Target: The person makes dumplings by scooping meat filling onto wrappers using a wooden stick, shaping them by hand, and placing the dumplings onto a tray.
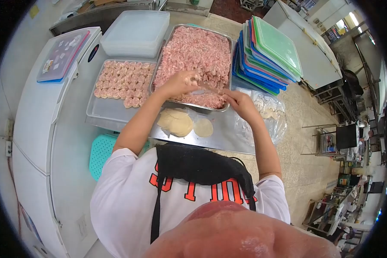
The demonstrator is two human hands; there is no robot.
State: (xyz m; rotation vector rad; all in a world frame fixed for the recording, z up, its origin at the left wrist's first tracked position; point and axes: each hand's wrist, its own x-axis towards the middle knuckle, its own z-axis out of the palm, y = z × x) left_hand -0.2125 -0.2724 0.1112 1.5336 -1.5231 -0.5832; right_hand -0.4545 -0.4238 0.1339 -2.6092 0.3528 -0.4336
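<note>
A deep metal tray (232, 56) full of pink minced meat (198, 45) lies in front of me. My left hand (179, 84) is over the near part of the meat, its fingers curled around something small that they mostly hide. At the tray's near right corner, my right hand (240, 103) is closed on the end of a thin, flat spreading tool (210, 88), which points toward my left hand. Round pale dough wrappers (176, 122) are piled on the metal table just below the tray, with a single wrapper (203, 127) beside them.
To the left, a clear plastic tray (109, 109) holds rows of filled dumplings (124, 81). Behind it are stacked translucent trays (135, 32). Coloured lids (266, 51) are piled at the right, above a plastic bag (264, 114). A turquoise basket (101, 157) is low at left.
</note>
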